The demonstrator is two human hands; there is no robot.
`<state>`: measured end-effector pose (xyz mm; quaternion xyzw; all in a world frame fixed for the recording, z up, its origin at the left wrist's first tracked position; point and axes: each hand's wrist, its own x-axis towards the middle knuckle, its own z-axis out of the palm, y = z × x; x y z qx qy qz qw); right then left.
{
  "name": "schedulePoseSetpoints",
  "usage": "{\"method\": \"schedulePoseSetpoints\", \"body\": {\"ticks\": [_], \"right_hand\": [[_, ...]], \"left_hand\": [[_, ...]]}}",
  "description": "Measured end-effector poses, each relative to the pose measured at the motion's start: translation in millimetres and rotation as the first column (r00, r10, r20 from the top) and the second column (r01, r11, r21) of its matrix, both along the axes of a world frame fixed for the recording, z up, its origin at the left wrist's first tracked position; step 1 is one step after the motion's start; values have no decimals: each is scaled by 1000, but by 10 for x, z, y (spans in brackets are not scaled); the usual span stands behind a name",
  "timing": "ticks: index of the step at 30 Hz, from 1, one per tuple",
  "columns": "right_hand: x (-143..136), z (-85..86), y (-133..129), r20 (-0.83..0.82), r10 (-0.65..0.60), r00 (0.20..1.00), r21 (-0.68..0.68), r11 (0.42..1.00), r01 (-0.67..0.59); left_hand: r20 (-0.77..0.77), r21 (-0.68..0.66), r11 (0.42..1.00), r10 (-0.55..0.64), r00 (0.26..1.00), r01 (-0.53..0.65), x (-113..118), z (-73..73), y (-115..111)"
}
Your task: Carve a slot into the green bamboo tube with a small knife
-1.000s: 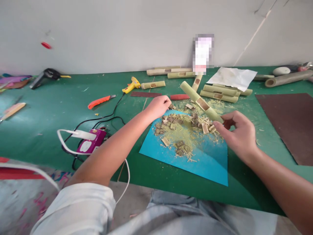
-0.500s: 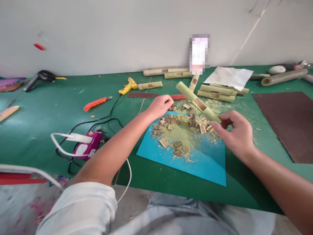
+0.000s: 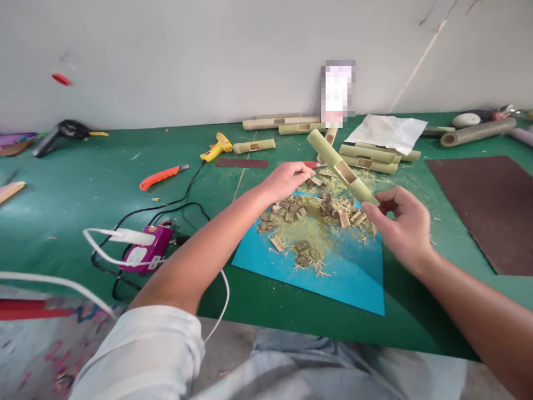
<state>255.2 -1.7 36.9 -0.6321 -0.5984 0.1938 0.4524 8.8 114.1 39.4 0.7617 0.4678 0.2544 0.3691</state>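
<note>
My right hand (image 3: pixel 400 222) grips the lower end of a green bamboo tube (image 3: pixel 327 150), which tilts up to the left and has a rectangular opening cut in its side. My left hand (image 3: pixel 291 179) is over the far edge of a blue sheet (image 3: pixel 358 283), its fingers pinched together by some small bamboo chips (image 3: pixel 317 181); what they hold, if anything, is too small to name. Bamboo pieces (image 3: pixel 302 253), shavings and powder lie on the blue sheet. A red-handled tool (image 3: pixel 310 164) lies just behind my left fingers, partly hidden.
Cut bamboo tubes (image 3: pixel 368 162) and white paper (image 3: pixel 385 132) lie behind. On the left are a yellow glue gun (image 3: pixel 217 148), an orange cutter (image 3: pixel 160 178) and a purple power strip (image 3: pixel 145 250) with cables. A brown sheet (image 3: pixel 478 205) lies right; a phone (image 3: pixel 338 94) leans on the wall.
My left hand has moved right, toward the bamboo tube, uncovering less of the red handle. The tube in my right hand has swung slightly, its upper end shifting right and up.
</note>
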Motion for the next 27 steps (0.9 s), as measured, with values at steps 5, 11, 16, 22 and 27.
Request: {"method": "schedulePoseSetpoints", "body": {"ticks": [5,11,16,22,27], "right_hand": [[27,-39,16,-25,-14,1000,-13,1000,14],[52,-68,24,-26,-1,1000,15,1000,1],[52,-67,23,-31,6,999,22,1000,-6],[42,-72,36,-34,11,999,28,1000,-10],[42,-58,38,-50,1,999,16,1000,0]], "left_hand": [[-144,7,1000,-5,990,6,214,-9,88],[118,-220,975,19,993,8,196,0,-1],[57,-97,989,115,992,-110,155,-21,46],[-169,6,996,88,982,-88,223,34,-7],[-57,-88,996,6,998,-11,250,-17,-17]]}}
